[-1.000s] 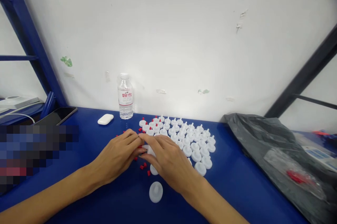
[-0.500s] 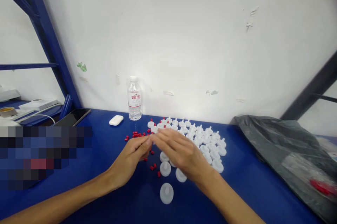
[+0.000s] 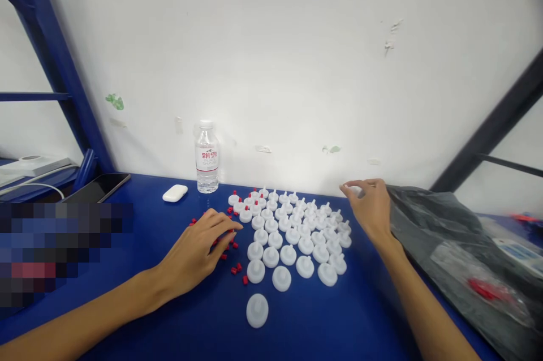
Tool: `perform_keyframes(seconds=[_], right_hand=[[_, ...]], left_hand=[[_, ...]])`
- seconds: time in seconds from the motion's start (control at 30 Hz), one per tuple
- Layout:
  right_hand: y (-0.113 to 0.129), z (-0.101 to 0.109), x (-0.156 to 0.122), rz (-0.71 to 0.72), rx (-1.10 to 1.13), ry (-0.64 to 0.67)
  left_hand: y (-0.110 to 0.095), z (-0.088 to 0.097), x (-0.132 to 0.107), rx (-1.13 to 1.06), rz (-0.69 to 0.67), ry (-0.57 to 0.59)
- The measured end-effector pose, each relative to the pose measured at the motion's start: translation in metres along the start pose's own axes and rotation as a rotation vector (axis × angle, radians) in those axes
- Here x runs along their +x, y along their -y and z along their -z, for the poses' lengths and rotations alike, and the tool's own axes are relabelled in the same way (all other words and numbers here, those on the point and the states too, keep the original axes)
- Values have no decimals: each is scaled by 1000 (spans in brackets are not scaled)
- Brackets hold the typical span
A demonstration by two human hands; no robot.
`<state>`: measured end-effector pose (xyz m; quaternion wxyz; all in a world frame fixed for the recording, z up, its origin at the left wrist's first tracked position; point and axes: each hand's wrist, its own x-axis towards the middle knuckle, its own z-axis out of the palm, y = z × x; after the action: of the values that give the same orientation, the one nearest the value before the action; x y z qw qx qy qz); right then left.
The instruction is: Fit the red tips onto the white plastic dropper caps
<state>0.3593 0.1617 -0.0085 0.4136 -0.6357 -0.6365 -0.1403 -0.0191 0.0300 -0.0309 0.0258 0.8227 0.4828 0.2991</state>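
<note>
Over the pile of small red caps [image 3: 234, 270] hovers my left hand [image 3: 199, 242], palm down, thumb and fingers apart with nothing visible between them. Some caps are hidden under it. My right hand [image 3: 368, 205] is raised at the far right, by the wall. Its thumb and fingers pinch a whitish piece, partly hidden, that looks like one of the white disc filters [image 3: 305, 245]. Many of these round discs with a thin stem stand in a cluster between the hands. Several at its back left carry red caps on their stems. One disc [image 3: 257, 310] lies nearer me.
A water bottle [image 3: 207, 160] and a white earbud case [image 3: 175, 193] stand near the wall. Left of them lies a phone [image 3: 102, 187]. A dark plastic bag [image 3: 424, 225] covers the right side, with a clear bag of red pieces [image 3: 483, 287] on it.
My hands were together over the cluster; now they are apart. The right has swung to the right and back toward the wall; the left has drawn slightly left and opened. The view shifted slightly.
</note>
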Motion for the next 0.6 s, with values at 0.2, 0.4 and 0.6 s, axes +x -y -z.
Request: perform_keyframes(seconds=[0.2,0.4,0.6], right_hand=[[-25,-12,-2,-120,-50,271],[-33,-20,-6,-125,-9,387],[-31,-25,-4,-103,28,456]], left_hand=[[11,-2,3,-15,69,7],[12,-5,1,-30,1,10],[16,-9,0,-61,83,57]])
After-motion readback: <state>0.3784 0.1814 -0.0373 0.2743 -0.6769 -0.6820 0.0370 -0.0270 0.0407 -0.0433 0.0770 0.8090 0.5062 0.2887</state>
